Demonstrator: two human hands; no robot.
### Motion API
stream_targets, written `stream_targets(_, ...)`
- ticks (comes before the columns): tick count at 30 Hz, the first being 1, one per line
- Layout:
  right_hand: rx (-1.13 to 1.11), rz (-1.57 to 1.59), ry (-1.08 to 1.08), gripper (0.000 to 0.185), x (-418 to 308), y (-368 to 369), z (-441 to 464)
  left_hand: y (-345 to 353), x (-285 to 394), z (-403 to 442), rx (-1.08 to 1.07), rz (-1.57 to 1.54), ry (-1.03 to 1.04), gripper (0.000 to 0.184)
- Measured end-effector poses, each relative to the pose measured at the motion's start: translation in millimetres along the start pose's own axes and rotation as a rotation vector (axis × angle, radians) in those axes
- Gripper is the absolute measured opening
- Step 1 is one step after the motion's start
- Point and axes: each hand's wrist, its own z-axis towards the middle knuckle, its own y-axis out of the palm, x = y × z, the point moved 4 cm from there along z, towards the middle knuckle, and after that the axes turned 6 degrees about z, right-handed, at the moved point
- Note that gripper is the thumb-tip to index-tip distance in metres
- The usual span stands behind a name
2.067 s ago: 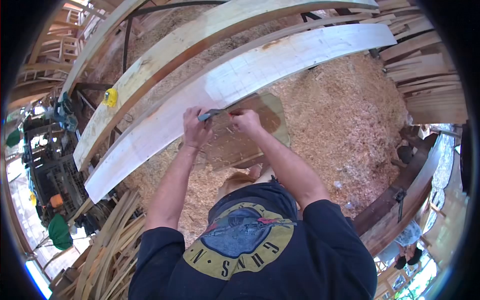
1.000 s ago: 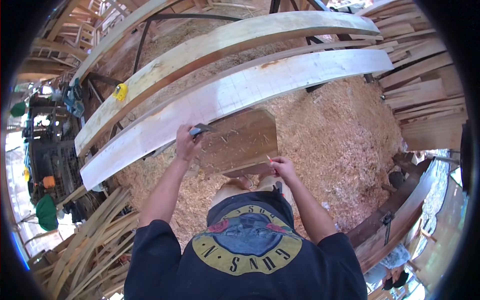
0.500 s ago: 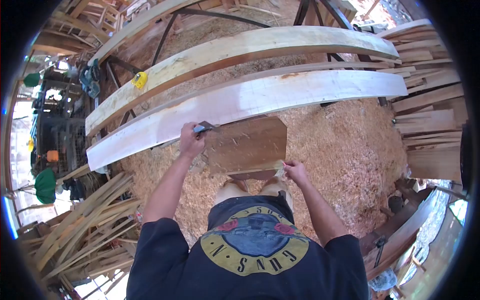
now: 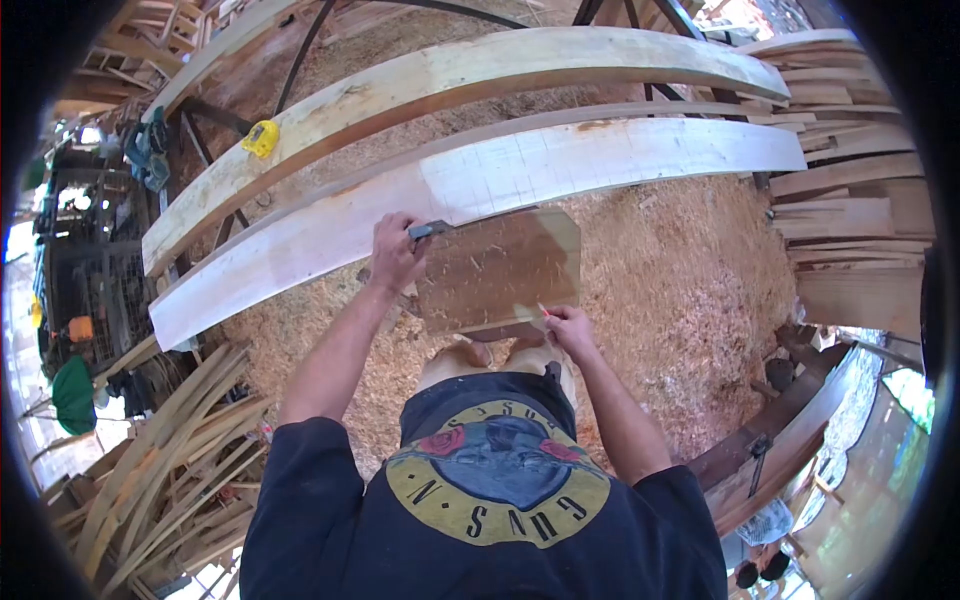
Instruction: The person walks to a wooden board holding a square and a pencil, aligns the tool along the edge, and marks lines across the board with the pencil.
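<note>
My left hand [image 4: 396, 250] is closed round the handle of a grey-blue knife [image 4: 430, 230], close to the near edge of a pale curved beam [image 4: 500, 172]. Lower and to the right, my right hand [image 4: 570, 328] pinches a red pencil [image 4: 545, 312], its light tip pointing up and left. Between and beyond the hands lies a brown wooden board [image 4: 500, 270] with cut corners and small shavings scattered on it. Faint lines cross the pale beam's face.
A second curved beam [image 4: 440, 75] lies behind, with a yellow tape measure [image 4: 261, 139] on its left part. Wood strips [image 4: 170, 460] are piled at lower left, planks [image 4: 860, 215] at right. Shavings [image 4: 680, 270] cover the ground. Part of a person shows at lower right.
My right hand has moved away from the knife, down and to the right, with the pencil in it. My left hand keeps the knife near the beam. The camera view has shifted.
</note>
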Motion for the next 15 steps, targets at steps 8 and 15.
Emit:
stream_targets(8, 0.007, 0.006, -0.018, 0.03, -7.6, 23.3, -10.5, 7.4, -4.2, 0.3, 0.035, -0.034, 0.035, 0.014)
stream_targets(15, -0.015, 0.054, -0.012, 0.03, 6.4, 35.2, -2.8, 10.1, -6.1, -1.4, 0.005, 0.004, 0.029, 0.016)
